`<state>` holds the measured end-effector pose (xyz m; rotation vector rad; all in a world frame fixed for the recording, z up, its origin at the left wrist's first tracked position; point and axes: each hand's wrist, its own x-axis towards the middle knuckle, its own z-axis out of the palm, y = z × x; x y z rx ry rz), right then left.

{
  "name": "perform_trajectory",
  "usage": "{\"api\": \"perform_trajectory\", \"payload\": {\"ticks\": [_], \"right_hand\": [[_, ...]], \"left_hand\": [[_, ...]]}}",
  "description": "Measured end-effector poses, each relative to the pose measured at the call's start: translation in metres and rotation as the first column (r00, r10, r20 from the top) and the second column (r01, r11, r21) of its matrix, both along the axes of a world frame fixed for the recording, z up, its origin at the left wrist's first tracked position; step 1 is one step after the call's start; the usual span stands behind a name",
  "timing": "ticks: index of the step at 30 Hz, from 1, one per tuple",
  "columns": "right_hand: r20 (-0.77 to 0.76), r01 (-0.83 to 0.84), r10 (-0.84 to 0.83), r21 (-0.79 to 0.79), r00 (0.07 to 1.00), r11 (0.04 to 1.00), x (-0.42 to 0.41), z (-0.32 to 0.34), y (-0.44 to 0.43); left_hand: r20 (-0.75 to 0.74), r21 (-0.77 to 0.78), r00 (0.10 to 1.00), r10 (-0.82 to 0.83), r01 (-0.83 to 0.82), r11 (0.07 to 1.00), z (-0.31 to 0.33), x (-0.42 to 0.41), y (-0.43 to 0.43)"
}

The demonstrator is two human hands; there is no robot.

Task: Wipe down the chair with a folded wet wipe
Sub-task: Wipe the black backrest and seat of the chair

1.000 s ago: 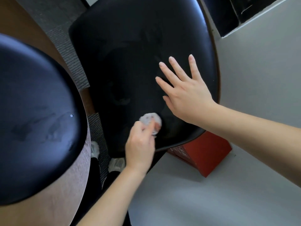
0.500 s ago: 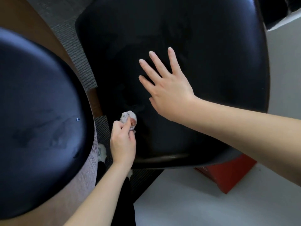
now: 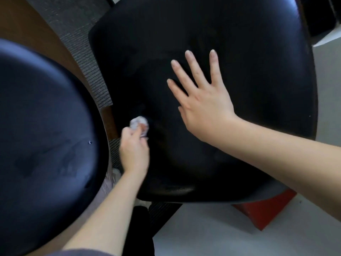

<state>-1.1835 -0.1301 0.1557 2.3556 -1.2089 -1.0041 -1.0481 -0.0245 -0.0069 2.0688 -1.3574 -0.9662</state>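
A black padded chair seat [image 3: 249, 52] fills the middle and upper right of the head view. My left hand [image 3: 133, 148] grips a small bunched white wet wipe [image 3: 138, 123] and presses it against the seat near its left edge. My right hand [image 3: 201, 95] lies flat on the middle of the seat, fingers spread, holding nothing. Both forearms reach in from the bottom and right.
A second dark rounded seat [image 3: 42, 135] fills the left side, close to my left arm. A red box [image 3: 265, 209] sits under the chair at lower right on a pale floor [image 3: 212, 233]. Grey carpet [image 3: 77, 24] and a brown wooden surface [image 3: 22, 24] lie at upper left.
My left hand has slid the wipe from the seat's front middle leftward to its left edge. The view has shifted so the chair sits more to the right. My right hand stays flat on the seat.
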Motion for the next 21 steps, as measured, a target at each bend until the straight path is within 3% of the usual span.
{"api": "perform_trajectory", "payload": {"ticks": [1,2,4,6,8,10,13,15,17,19,21], "right_hand": [[-0.006,0.000,0.000,0.006,1.000,1.000,0.001,-0.002,0.001],[-0.007,0.004,-0.003,0.013,1.000,1.000,0.003,-0.004,0.002],[0.010,0.022,-0.022,0.021,1.000,1.000,0.005,-0.006,0.001],[0.047,0.044,-0.045,0.017,0.998,0.999,0.007,-0.005,0.000],[0.081,0.065,-0.066,0.008,0.995,0.998,0.006,-0.002,-0.001],[0.088,0.075,-0.074,-0.004,0.993,0.997,0.004,-0.002,-0.001],[0.078,0.051,-0.051,0.008,0.996,0.999,0.004,-0.004,-0.002],[0.076,0.044,-0.044,0.000,0.996,0.999,0.003,-0.006,-0.001],[0.066,0.040,-0.039,-0.007,0.997,0.999,0.002,-0.007,-0.001],[0.056,0.038,-0.037,-0.009,0.998,0.999,0.003,-0.008,-0.001],[0.043,0.041,-0.041,-0.010,0.998,0.999,0.004,-0.008,-0.001]], "left_hand": [[0.020,0.115,0.997,0.073,-0.075,0.991,-0.007,0.007,-0.004],[0.026,0.129,0.996,0.085,-0.087,0.988,-0.005,0.007,-0.010],[-0.001,-0.100,0.999,-0.048,0.048,0.994,0.018,-0.008,-0.024],[0.056,-0.349,0.966,-0.252,0.255,0.902,0.037,-0.024,-0.032],[0.099,-0.419,0.949,-0.300,0.313,0.853,0.032,-0.021,-0.039],[0.134,-0.358,0.965,-0.226,0.260,0.897,0.011,-0.010,-0.046],[0.087,-0.019,0.994,0.068,-0.066,0.998,-0.014,0.004,-0.057],[0.102,0.276,0.949,0.298,-0.314,0.908,-0.025,0.012,-0.069],[0.149,0.447,0.928,0.341,-0.370,0.814,-0.034,0.021,-0.080],[0.163,0.476,0.940,0.300,-0.341,0.811,-0.030,0.026,-0.090],[0.112,0.290,0.966,0.233,-0.257,0.922,-0.013,0.015,-0.093]]}}
